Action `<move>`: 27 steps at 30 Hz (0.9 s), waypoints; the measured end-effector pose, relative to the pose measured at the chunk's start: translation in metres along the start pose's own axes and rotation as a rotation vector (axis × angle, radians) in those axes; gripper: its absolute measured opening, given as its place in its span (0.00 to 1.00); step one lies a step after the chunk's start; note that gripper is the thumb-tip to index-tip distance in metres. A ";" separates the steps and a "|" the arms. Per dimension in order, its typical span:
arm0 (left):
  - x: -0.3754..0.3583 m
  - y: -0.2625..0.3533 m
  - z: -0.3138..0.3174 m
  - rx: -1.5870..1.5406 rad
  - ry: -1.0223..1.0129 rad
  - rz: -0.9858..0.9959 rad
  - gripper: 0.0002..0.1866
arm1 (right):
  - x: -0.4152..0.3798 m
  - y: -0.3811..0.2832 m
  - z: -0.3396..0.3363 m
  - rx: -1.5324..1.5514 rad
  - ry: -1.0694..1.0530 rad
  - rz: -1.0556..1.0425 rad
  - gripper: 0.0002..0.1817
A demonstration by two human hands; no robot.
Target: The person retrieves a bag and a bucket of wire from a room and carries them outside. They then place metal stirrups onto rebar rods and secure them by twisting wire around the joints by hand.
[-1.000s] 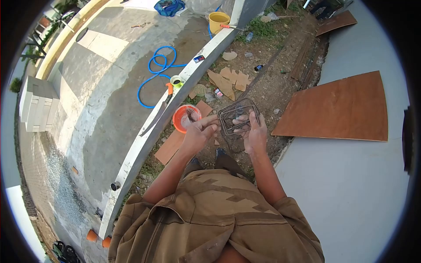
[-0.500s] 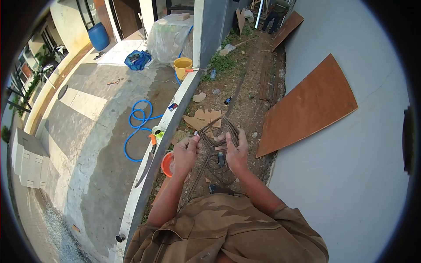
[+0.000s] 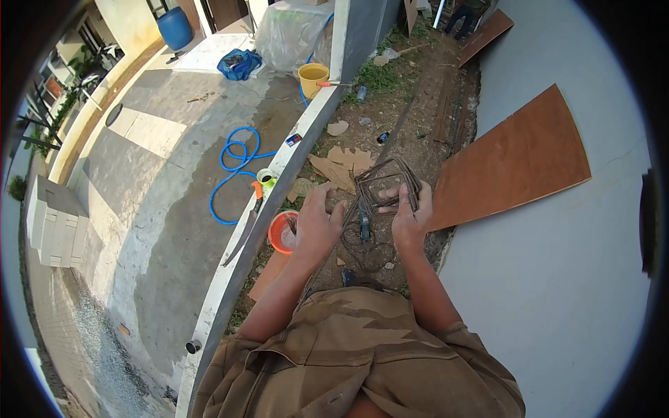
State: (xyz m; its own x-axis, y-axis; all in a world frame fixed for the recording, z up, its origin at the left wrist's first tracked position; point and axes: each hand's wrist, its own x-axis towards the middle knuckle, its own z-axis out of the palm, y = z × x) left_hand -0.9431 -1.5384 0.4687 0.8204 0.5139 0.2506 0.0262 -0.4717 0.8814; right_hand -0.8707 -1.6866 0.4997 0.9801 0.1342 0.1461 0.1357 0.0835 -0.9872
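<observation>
My right hand (image 3: 410, 221) is closed round a bundle of rebar stirrups (image 3: 398, 167), thin brown rods bent into rectangular loops, held up in front of my body. To the left of the bundle is my left hand (image 3: 320, 224), raised with thumb and fingers apart and nothing visible in it. Below the stirrups, a dark teal power tool (image 3: 364, 226) lies on the dirt with a cord near it. An orange bucket (image 3: 277, 230) stands just left of my left hand, holding something greyish.
A low white-topped wall (image 3: 237, 244) runs along my left, carrying a saw with an orange handle (image 3: 258, 191) and a green-rimmed cup (image 3: 266, 178). Blue hose (image 3: 224, 191) coils beyond it. A brown board (image 3: 512, 157) leans on the right wall. Far off stands a person (image 3: 465, 15).
My left hand has come off the stirrups and its fingers have spread. The bundle stays in my right hand, farther right in view. The whole view has shifted somewhat.
</observation>
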 end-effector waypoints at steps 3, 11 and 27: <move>0.001 -0.007 0.004 0.238 0.068 0.264 0.14 | -0.004 0.003 0.003 0.006 -0.023 -0.018 0.08; 0.008 -0.015 -0.002 0.392 -0.096 0.288 0.08 | -0.009 0.001 0.008 0.009 0.001 0.023 0.09; 0.008 -0.036 0.007 -0.513 -0.550 -0.369 0.10 | -0.006 0.007 -0.006 -0.083 0.020 0.042 0.07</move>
State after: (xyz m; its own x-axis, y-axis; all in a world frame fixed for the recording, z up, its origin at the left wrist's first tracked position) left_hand -0.9330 -1.5226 0.4365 0.9754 0.0858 -0.2032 0.1932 0.1114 0.9748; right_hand -0.8751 -1.6930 0.4917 0.9877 0.1165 0.1041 0.1053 -0.0042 -0.9944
